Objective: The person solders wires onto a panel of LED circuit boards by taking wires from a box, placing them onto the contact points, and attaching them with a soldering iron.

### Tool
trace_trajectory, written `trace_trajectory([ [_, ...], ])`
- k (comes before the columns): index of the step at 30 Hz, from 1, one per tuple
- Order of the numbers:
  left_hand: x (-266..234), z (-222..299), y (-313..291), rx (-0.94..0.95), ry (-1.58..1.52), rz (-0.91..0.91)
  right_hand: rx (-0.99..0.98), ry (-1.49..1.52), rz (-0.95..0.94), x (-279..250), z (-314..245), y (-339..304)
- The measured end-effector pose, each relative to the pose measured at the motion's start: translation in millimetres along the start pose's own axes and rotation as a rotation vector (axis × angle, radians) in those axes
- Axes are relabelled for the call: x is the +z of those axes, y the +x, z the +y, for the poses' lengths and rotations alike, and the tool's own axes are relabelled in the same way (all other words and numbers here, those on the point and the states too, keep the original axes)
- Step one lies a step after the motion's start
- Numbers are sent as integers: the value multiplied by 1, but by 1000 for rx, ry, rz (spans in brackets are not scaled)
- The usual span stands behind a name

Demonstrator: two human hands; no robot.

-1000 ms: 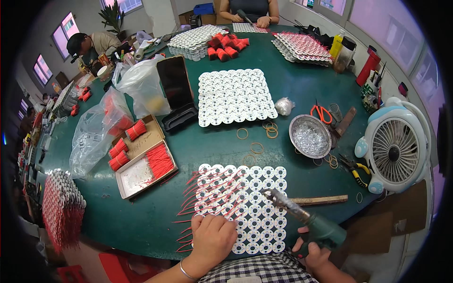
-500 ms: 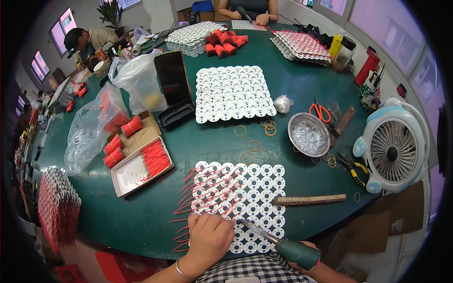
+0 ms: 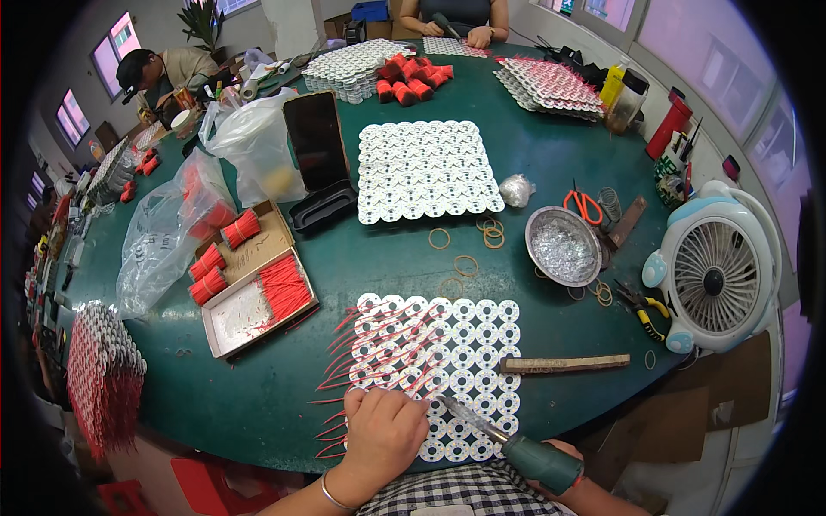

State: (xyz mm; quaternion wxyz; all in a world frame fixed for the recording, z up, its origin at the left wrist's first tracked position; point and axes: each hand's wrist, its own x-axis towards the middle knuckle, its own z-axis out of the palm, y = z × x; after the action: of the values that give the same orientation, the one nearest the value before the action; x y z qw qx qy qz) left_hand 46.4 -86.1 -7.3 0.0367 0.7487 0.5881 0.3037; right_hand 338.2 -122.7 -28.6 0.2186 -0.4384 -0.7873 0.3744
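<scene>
Before me lies a panel of round white circuit boards (image 3: 462,354), joined in rows with ring-shaped centres. Thin red wires (image 3: 366,376) stick out leftward from the boards on its left part; those on the right bear none. My left hand (image 3: 385,430) rests over the panel's lower left, fingers closed together; whatever they pinch is hidden beneath them. My right hand (image 3: 561,456) grips a green-handled soldering gun (image 3: 542,462) from the right. Its metal tip points at a board just beside my left fingertips. A wooden strip (image 3: 565,365) lies across the panel's right edge.
Left stands a cardboard box (image 3: 225,328) of red wires. Ahead lies a stack of bare panels (image 3: 426,172). On the right are a metal bowl (image 3: 564,247), red-handled scissors (image 3: 585,206), pliers (image 3: 647,311) and a fan (image 3: 714,279). A co-worker (image 3: 454,21) sits across the table.
The soldering gun's tip has shifted slightly right, a little away from my left fingertips. My left hand has barely moved.
</scene>
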Motion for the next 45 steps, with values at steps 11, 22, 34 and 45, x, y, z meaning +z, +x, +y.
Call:
trace_trajectory([
  [11,2,3,1,25,7,-23,136,151,417,-60,-7,28],
  [22,-54,-30,25,-28,91,161,-55,-917,231,-125,2,114],
  [34,-62,-159,83,-335,405,-148,234,662,774,-98,-5,69],
  [45,-57,-169,81,-299,381,73,211,813,805,-57,-21,62],
])
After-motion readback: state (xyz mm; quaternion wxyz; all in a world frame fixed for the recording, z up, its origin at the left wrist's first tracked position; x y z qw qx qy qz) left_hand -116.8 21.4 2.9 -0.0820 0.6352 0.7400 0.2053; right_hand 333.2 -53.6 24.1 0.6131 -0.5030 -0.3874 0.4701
